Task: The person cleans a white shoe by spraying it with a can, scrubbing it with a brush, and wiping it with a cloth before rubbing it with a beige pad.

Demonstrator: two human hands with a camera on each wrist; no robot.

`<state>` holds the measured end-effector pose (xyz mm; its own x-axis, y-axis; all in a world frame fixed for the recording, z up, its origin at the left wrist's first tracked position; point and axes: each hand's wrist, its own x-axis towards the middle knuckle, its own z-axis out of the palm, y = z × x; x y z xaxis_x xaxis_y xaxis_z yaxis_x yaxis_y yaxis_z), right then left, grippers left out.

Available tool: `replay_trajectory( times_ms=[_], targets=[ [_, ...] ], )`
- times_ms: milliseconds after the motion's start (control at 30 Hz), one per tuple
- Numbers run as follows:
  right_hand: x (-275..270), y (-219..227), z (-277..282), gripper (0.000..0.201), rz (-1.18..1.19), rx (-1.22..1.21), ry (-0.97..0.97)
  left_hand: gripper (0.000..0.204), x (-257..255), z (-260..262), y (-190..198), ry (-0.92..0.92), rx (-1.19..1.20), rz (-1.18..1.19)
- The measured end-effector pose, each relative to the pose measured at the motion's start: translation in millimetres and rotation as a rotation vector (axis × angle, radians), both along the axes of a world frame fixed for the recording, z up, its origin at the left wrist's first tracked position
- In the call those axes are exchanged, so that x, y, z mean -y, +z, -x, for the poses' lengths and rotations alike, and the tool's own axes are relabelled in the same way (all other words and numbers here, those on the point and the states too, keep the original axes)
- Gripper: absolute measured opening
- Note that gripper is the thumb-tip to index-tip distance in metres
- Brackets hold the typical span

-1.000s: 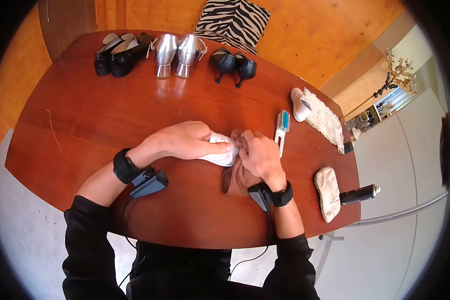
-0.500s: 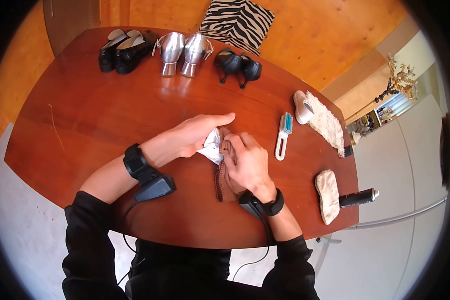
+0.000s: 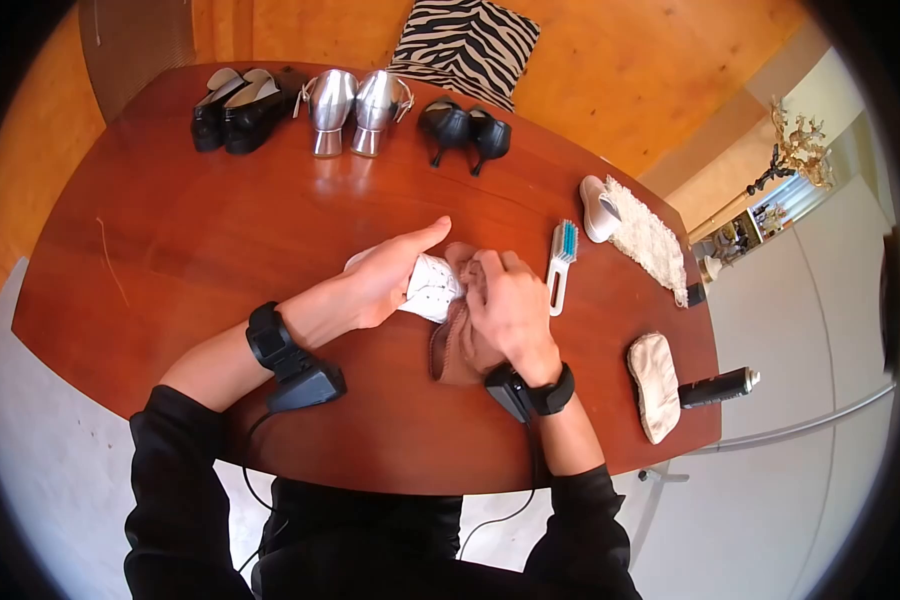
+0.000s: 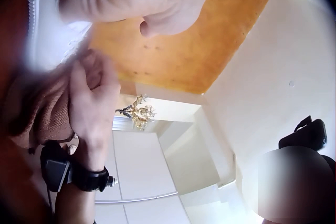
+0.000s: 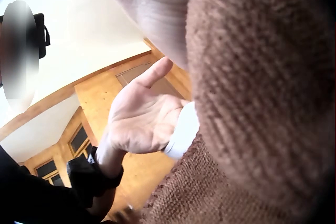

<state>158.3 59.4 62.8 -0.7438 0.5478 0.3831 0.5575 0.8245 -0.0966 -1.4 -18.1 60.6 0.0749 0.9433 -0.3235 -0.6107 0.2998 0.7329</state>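
Observation:
In the head view, a white shoe [image 3: 433,290] is held over the middle of the table by my left hand [image 3: 382,282]. That hand's thumb sticks out away from the shoe, while its fingers go behind and under it. My right hand [image 3: 515,308] grips a bunched brown cloth [image 3: 457,352] against the shoe's end, and part of the cloth hangs below the fingers. The right wrist view shows the knitted cloth [image 5: 252,92] up close, with the left palm [image 5: 144,121] beyond it. Much of the shoe is hidden by the hands and cloth.
Right of the hands lies a white brush [image 3: 562,268] with blue bristles. Another white shoe [image 3: 598,212] sits by a cream shaggy cloth [image 3: 652,245]. A beige pad [image 3: 654,390] and a black spray can [image 3: 715,388] lie near the right edge. Black loafers [image 3: 245,118], silver heels [image 3: 332,108] and black heels [image 3: 482,138] line the back.
My left thumb has lifted off the shoe and now points away. The shoe has turned in the left hand. My right hand has shifted slightly with the cloth, still against the shoe.

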Motion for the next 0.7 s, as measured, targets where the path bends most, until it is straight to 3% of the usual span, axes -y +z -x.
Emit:
replay_trajectory(
  times_ms=[67,133,267,367,400,467,633,700],
  targets=[
    [-9.3,-2.0,-3.2,0.022,-0.01,0.004,-0.034,0.047,0.4,-2.0,1.4,0.003,-0.003,-0.001],
    [-12.4,-1.6,-5.4,0.02,-0.002,0.079,-0.123,0.06,2.3,-3.1,3.3,0.049,-0.088,-0.006],
    [-4.9,-1.7,-2.1,0.013,-0.089,0.031,-0.066,0.05,4.3,-5.7,2.9,0.053,-0.034,-0.043],
    [3.8,4.6,1.6,0.019,-0.074,-0.104,0.156,0.049,6.9,-5.3,3.4,0.085,-0.055,-0.011],
    [6.5,2.9,3.3,0.019,-0.071,-0.118,0.146,0.048,7.2,-0.8,-3.3,0.027,0.003,-0.071],
    [13.0,-2.2,6.5,0.023,-0.074,-0.216,0.315,0.048,10.7,-1.3,-7.6,-0.045,0.045,-0.115],
    [31.2,-5.7,11.2,0.031,-0.082,-0.385,0.488,0.05,27.7,-24.2,-2.1,0.16,0.044,-0.01],
    [38.5,-5.0,10.3,0.031,-0.06,-0.369,0.464,0.05,31.6,-27.7,-9.8,0.211,0.065,-0.033]
  ],
)
